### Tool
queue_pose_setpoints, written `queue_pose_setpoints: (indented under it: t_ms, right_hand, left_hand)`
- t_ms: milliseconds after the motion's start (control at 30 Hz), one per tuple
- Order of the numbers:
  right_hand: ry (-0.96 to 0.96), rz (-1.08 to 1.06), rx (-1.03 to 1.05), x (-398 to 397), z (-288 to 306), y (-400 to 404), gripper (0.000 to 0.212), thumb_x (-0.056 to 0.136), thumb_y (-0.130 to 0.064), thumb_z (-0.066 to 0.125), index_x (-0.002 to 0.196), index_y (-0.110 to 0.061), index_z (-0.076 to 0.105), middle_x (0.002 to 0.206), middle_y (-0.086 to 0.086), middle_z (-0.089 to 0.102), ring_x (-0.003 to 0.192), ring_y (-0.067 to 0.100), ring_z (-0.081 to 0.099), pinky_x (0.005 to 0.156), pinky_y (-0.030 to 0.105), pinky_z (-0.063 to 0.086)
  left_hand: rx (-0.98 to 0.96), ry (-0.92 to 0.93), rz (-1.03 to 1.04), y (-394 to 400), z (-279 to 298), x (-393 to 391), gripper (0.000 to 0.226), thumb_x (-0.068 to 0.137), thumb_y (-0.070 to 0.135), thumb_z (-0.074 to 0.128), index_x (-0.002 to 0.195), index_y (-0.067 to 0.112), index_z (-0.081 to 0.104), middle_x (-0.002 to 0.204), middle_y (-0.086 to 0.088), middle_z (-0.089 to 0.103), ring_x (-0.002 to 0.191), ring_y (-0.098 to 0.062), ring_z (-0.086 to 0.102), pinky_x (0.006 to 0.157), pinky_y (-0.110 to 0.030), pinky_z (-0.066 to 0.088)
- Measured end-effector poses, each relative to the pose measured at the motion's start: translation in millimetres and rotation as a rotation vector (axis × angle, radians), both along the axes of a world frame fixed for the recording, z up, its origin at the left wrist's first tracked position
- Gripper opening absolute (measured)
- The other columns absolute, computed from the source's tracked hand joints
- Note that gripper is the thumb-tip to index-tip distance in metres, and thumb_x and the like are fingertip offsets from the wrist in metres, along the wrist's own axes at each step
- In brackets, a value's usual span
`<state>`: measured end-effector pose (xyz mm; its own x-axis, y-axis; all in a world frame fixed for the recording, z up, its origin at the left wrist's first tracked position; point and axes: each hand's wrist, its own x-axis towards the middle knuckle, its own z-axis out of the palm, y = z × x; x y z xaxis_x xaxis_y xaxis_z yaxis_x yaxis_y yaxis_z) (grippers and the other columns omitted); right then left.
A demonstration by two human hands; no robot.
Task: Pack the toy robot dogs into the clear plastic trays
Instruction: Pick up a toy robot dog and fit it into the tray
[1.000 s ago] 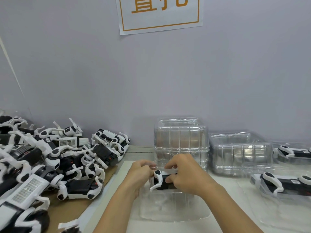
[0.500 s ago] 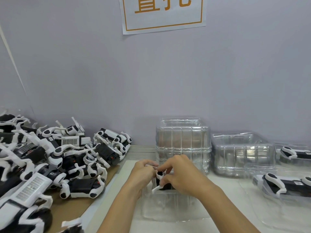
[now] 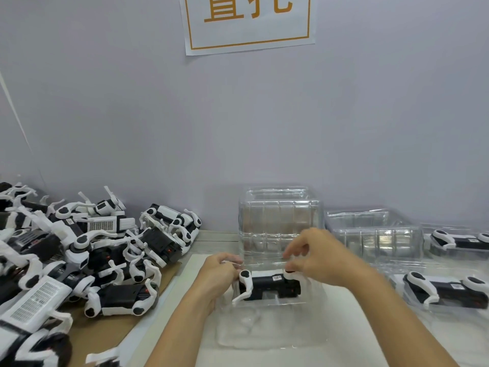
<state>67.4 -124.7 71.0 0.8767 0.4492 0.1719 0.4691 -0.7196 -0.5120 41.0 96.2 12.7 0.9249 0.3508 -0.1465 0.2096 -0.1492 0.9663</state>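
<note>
Left hand (image 3: 218, 274): fingers curled at the left end of the toy robot dog (image 3: 267, 286), gripping it beside the white leg.
Right hand (image 3: 321, 256): fingertips pinched together at the dog's right end, at the white part on top; whether they grip the dog or the tray's edge I cannot tell.
Toy robot dog: black body, white legs, lying on its side between the two hands, in the far part of the clear tray (image 3: 270, 332).
Clear tray: flat on the white surface (image 3: 370, 348), under and nearer than both hands.
Beyond the hands: a tall stack of empty trays (image 3: 280, 221) against the wall.
Right of the right hand: a lower tray stack (image 3: 373, 234) and two packed dogs (image 3: 447, 290) in trays.
Left of the left hand: a heap of loose dogs (image 3: 79, 255) on brown cardboard (image 3: 105, 329).
Above: a paper sign (image 3: 248, 21) with orange characters on the wall.
</note>
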Motion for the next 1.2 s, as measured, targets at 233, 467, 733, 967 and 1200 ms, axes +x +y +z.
queue_pose_setpoints:
  t_ms: [233, 467, 733, 967, 1200]
  right_hand:
    - [0.158, -0.073, -0.034, 3.3, -7.4, -13.3, 0.024, 0.065, -0.053, 0.088, 0.083, -0.044, 0.076, 0.095, -0.023, 0.053, 0.088, -0.005, 0.051, 0.083, 0.028, 0.041]
    - [0.135, -0.156, 0.042, 4.3, -16.2, -6.0, 0.019, 0.068, -0.046, 0.088, 0.075, -0.038, 0.072, 0.093, -0.019, 0.055, 0.091, 0.003, 0.053, 0.075, 0.024, 0.039]
    - [0.116, -0.149, -0.111, 0.1, -7.9, -2.8, 0.029, 0.069, -0.048, 0.087, 0.088, -0.031, 0.075, 0.124, -0.010, 0.063, 0.101, 0.011, 0.060, 0.085, 0.030, 0.047]
    - [-0.083, 0.012, -0.033, -10.6, -6.2, 23.6, 0.035, 0.087, -0.057, 0.065, 0.117, -0.038, 0.062, 0.108, -0.016, 0.048, 0.106, 0.006, 0.053, 0.095, 0.029, 0.046]
    - [-0.095, 0.139, -0.040, -26.1, -31.0, 64.1, 0.043, 0.093, -0.056, 0.055, 0.133, -0.044, 0.046, 0.122, -0.011, 0.049, 0.120, 0.011, 0.044, 0.105, 0.040, 0.037]
  left_hand:
    - [0.006, -0.007, -0.001, 0.7, -1.5, 0.7, 0.029, 0.086, -0.009, 0.056, 0.095, 0.014, 0.071, 0.098, -0.008, 0.072, 0.091, -0.022, 0.067, 0.098, -0.042, 0.054]
    - [0.041, -0.038, 0.008, 2.0, -2.8, 2.2, 0.030, 0.087, -0.008, 0.055, 0.095, 0.017, 0.071, 0.103, -0.001, 0.069, 0.095, -0.015, 0.065, 0.088, -0.031, 0.053]
    - [-0.013, -0.042, 0.042, -0.1, -3.7, 1.6, 0.029, 0.086, -0.008, 0.055, 0.094, 0.014, 0.071, 0.097, -0.006, 0.071, 0.086, -0.016, 0.066, 0.075, -0.027, 0.051]
    - [-0.068, -0.050, 0.039, 0.6, -6.0, 2.1, 0.024, 0.075, -0.002, 0.064, 0.091, 0.014, 0.072, 0.094, -0.008, 0.071, 0.084, -0.020, 0.065, 0.076, -0.033, 0.052]
    - [-0.186, -0.025, 0.044, 0.8, -0.4, 4.4, 0.019, 0.084, 0.015, 0.056, 0.084, 0.009, 0.074, 0.084, -0.010, 0.074, 0.069, -0.022, 0.068, 0.074, -0.040, 0.056]
